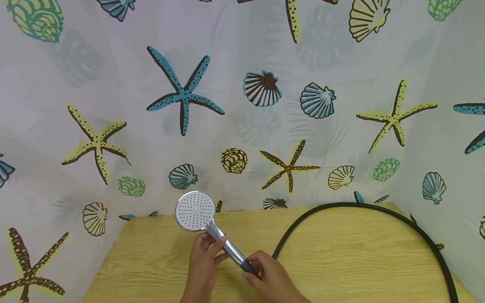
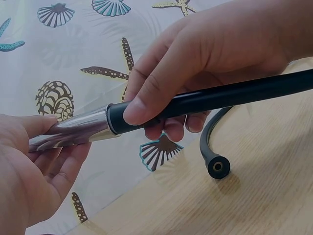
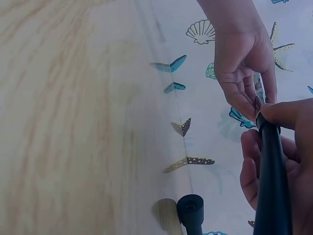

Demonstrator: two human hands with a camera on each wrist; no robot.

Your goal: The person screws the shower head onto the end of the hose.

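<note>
A chrome hand shower (image 1: 195, 210) is held up at a tilt over the table, its round white spray face towards me. My left hand (image 1: 202, 261) grips its handle (image 1: 232, 249) between thumb and fingers. At the handle's lower end my right hand (image 1: 274, 278) pinches the black end of a hose (image 2: 220, 96), which meets the chrome rim in the left wrist view. Whether it is screwed on, I cannot tell. The other hose end, a black connector (image 2: 218, 166) with a hole in its middle, hangs loose near the table surface.
The black hose (image 1: 360, 205) arcs across the right side of the wooden table (image 1: 151, 252). A white curtain (image 1: 235, 46) printed with starfish and shells encloses the table at the back and both sides.
</note>
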